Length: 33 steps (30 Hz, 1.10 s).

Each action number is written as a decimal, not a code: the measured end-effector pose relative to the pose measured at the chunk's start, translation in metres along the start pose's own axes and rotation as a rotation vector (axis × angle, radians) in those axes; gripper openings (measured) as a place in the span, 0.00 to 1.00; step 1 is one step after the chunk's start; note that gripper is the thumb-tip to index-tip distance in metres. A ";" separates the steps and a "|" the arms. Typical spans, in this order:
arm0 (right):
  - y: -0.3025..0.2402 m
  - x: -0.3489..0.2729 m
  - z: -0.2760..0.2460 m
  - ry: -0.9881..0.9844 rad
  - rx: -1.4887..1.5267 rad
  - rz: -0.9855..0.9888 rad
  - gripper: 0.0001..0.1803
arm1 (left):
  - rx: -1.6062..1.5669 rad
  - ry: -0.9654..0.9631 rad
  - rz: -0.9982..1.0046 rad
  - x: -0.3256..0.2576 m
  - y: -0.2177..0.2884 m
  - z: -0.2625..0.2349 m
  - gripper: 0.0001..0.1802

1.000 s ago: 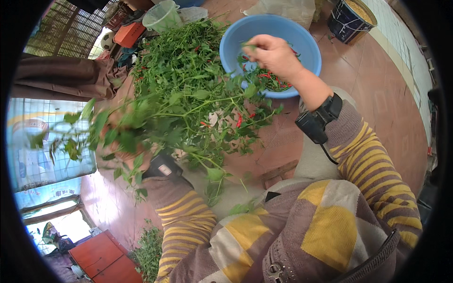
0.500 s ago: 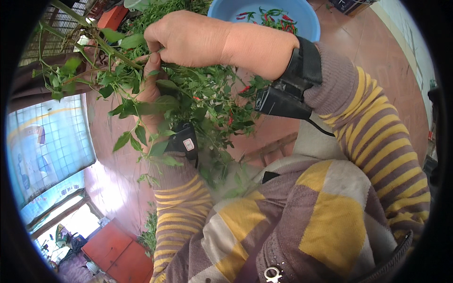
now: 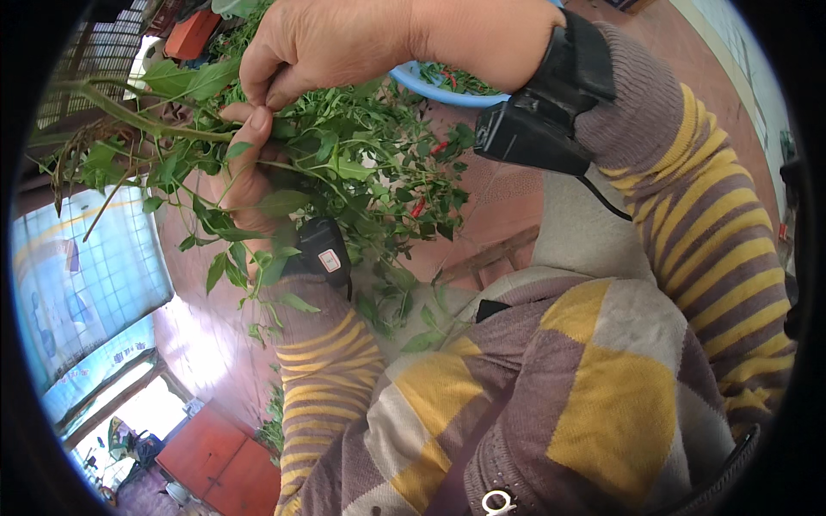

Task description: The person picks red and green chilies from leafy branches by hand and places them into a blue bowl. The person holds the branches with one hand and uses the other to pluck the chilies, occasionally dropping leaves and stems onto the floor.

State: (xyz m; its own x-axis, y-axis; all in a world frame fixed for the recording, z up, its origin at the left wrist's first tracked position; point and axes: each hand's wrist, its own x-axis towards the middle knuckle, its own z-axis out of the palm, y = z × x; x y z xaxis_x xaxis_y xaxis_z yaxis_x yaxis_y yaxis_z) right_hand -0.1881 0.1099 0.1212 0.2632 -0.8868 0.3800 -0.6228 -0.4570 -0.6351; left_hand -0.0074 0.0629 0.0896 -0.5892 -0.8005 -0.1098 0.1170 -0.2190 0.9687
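While clamped around a leafy chili branch [image 3: 258, 163], left hand [image 3: 245, 172] up close to the lens, fingers wrapped round the green stem with the thumb pointing up, black wrist device [image 3: 320, 249] just below the branch. Right above that branch, right hand [image 3: 327, 43] pinched shut, thumb and forefinger nipping something tiny at the stem, too small to make out, second black wrist device [image 3: 542, 112] strapped on to the right of the branch. Behind the branch, blue basin [image 3: 439, 86] with red and green chilies [image 3: 452, 79] inside; well below the branch, red box [image 3: 215, 456] on the floor.
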 end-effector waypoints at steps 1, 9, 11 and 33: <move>0.001 -0.001 0.001 0.029 0.041 -0.009 0.10 | -0.026 -0.041 -0.018 0.000 0.002 0.000 0.11; -0.005 -0.018 0.004 -0.158 0.885 0.268 0.11 | -0.188 -0.195 0.052 -0.018 0.006 0.010 0.11; -0.008 -0.020 0.004 -0.175 0.925 0.251 0.11 | -0.183 -0.211 0.058 -0.021 0.007 0.010 0.12; 0.080 -0.160 -0.028 0.285 -0.531 1.079 0.16 | -0.707 -0.283 0.950 -0.149 0.081 -0.150 0.11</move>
State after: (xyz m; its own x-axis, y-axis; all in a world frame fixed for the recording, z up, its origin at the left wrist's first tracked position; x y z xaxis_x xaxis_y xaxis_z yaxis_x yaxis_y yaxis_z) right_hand -0.3009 0.2176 0.0286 -0.6990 -0.7151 0.0064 -0.6608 0.6424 -0.3881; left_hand 0.2095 0.0811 0.1510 -0.1749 -0.6769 0.7150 0.9543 0.0623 0.2924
